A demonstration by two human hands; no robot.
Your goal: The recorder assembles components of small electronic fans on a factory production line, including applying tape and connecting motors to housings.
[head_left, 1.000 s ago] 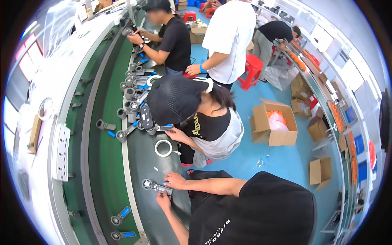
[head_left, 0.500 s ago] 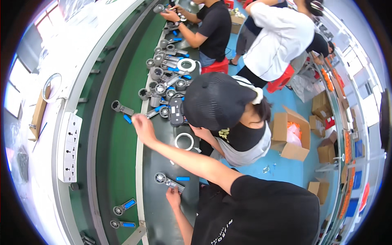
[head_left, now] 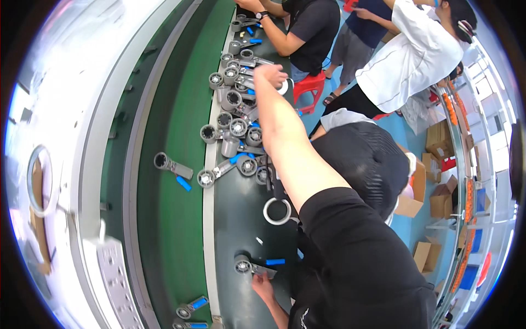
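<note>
My left hand (head_left: 263, 284) is closed on the handle of a grey handheld fan (head_left: 243, 264), which lies on the dark bench top. Just beyond the handle lies a loose blue cylindrical battery (head_left: 275, 261). My right arm stretches far across the bench, and my right hand (head_left: 270, 74) is over the edge of a pile of grey fans (head_left: 231, 100) and blue batteries. Its fingers look apart, with nothing visible in them, near a white ring (head_left: 283, 86) partly hidden behind it. On the green belt lies another fan (head_left: 173, 165) with a blue battery (head_left: 183, 183) beside it.
A co-worker in a black cap (head_left: 367, 164) leans close beside my right arm. Another white ring (head_left: 277, 211) lies on the bench. Fans with blue batteries (head_left: 192, 307) sit on the near belt. A white power strip (head_left: 116, 282) is at left; cardboard boxes (head_left: 441, 200) stand at right.
My right hand has moved from beside the fan on the belt to the far part of the pile. My left hand stays on its fan. The whole view has shifted.
</note>
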